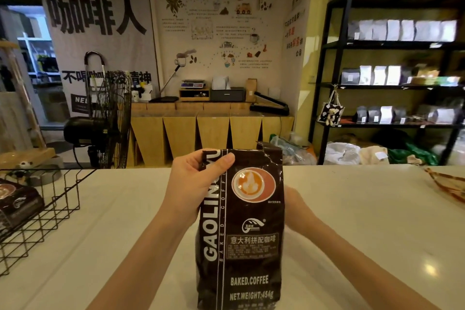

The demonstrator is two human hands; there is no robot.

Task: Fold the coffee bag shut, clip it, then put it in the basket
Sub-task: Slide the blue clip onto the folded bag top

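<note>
Black coffee bag (241, 229) upright, left hand (193, 184) grasping top edge; right hand (294, 209) grip unclear.

Counter (113, 221) lies bare between bag (241, 229) and basket (50, 209).

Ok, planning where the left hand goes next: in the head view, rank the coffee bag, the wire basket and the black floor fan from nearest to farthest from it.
1. Coffee bag: held by the left hand at its top left corner.
2. Wire basket: on the counter, far left.
3. Black floor fan: on the floor beyond the counter, back left.
</note>
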